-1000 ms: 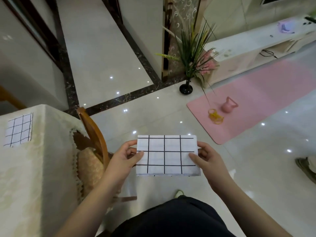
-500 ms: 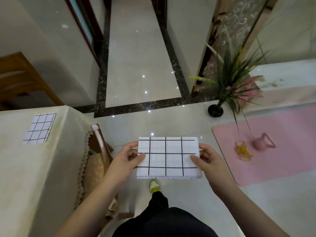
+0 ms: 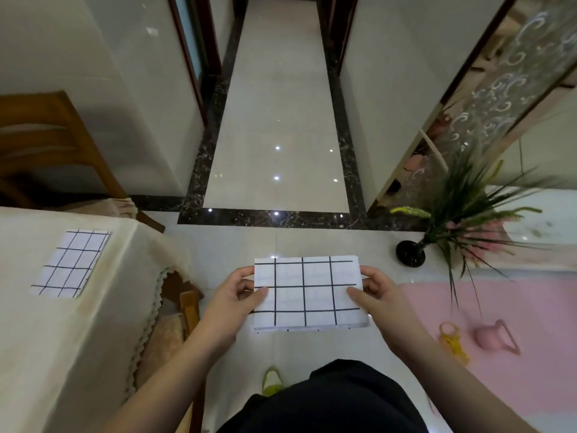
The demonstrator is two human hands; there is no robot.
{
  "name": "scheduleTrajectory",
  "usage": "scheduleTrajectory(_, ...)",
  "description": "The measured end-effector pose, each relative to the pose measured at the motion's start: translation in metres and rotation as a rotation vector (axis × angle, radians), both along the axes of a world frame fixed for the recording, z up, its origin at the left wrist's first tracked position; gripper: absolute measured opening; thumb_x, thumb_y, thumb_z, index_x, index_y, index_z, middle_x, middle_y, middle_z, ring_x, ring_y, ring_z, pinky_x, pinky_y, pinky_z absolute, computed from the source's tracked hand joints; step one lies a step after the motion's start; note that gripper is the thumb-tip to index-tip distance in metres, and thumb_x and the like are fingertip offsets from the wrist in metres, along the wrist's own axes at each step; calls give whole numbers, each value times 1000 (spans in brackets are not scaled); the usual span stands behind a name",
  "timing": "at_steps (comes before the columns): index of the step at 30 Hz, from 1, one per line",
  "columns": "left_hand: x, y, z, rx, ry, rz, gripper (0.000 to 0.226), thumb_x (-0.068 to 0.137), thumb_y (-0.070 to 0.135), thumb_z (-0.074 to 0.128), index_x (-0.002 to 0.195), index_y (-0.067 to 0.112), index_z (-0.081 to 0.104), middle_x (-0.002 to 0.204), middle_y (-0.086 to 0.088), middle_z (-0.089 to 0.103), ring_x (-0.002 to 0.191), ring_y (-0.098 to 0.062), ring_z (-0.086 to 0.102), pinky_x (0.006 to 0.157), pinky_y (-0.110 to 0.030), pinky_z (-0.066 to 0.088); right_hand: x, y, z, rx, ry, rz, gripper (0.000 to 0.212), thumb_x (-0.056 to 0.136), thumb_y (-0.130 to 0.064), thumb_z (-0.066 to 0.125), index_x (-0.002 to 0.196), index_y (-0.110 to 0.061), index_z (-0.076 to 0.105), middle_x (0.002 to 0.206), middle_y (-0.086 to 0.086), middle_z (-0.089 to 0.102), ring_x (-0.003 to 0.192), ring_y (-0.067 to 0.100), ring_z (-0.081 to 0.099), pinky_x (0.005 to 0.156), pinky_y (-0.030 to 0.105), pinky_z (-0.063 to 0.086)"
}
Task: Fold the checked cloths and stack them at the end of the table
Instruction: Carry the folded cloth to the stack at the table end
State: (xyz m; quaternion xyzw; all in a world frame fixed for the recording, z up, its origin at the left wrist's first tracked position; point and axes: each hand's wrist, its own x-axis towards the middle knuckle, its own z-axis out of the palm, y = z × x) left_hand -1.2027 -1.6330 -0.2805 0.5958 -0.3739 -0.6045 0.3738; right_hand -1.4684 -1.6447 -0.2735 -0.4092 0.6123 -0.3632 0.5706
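View has swung left since a second ago: table (image 3: 46, 339) now fills more of the left side, pink mat (image 3: 499, 307) and plant (image 3: 462, 214) slid right. Grip unchanged. Left hand (image 3: 232, 303) and right hand (image 3: 382, 303) each pinch one short edge of the folded checked cloth (image 3: 307, 293), thumbs on top, fingers curled beneath, held flat over the floor. Second folded cloth (image 3: 70, 264) lies on the table, well left of the left hand. Wooden chair (image 3: 187, 310) sits between left hand and table.
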Motion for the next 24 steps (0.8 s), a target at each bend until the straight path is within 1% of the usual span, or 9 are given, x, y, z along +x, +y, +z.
scheduleTrajectory(2, 4, -17, 0, -7, 2, 45, 34, 92, 7, 62, 123, 21, 58, 104, -7, 73, 96, -20, 70, 87, -34, 57, 5, -25, -1, -2, -3, 30, 31, 90, -2, 63, 112, -24, 64, 95, 5, 74, 91, 23, 71, 76, 32, 55)
scheduleTrajectory(7, 4, -67, -9, 33, -10, 131, 34, 92, 8, 63, 123, 20, 59, 102, -8, 73, 96, -23, 71, 89, -41, 56, 10, -96, -12, 4, 7, 94, 34, 90, -5, 64, 115, -28, 63, 98, 2, 74, 92, 19, 70, 75, 29, 55)
scheduleTrajectory(11, -1, -121, -11, 51, -41, 228, 34, 90, 11, 67, 120, 26, 60, 101, -8, 72, 93, -24, 71, 86, -44, 58, 9, -164, -20, 2, -19, 163, 34, 90, -6, 65, 116, -27, 63, 99, 2, 74, 93, 20, 71, 75, 29, 55)
scheduleTrajectory(16, -14, -181, 3, 46, -80, 310, 32, 91, 13, 66, 118, 30, 59, 100, -6, 72, 90, -22, 72, 81, -40, 60, 5, -244, -16, 20, -73, 223, 33, 90, -4, 64, 114, -26, 64, 98, 2, 74, 91, 20, 71, 80, 37, 57)
scheduleTrajectory(20, -14, -215, 9, 39, -61, 410, 34, 91, 9, 64, 120, 26, 59, 102, -7, 71, 92, -24, 71, 77, -35, 60, 11, -298, -15, 36, -80, 336, 35, 90, -4, 64, 121, -21, 61, 103, 2, 74, 95, 20, 71, 84, 39, 56)
scheduleTrajectory(22, -9, -225, 9, 48, -60, 457, 34, 91, 9, 64, 120, 25, 59, 103, -8, 71, 92, -24, 71, 73, -30, 58, 19, -319, -15, 42, -86, 374, 35, 90, -4, 64, 122, -20, 61, 103, 2, 74, 96, 20, 71, 83, 38, 57)
scheduleTrajectory(24, -3, -231, 6, 47, -58, 498, 34, 92, 9, 64, 121, 25, 59, 104, -9, 71, 92, -23, 71, 71, -27, 56, 31, -336, -14, 48, -98, 400, 35, 90, -3, 64, 120, -20, 61, 102, 2, 74, 94, 19, 71, 78, 32, 57)
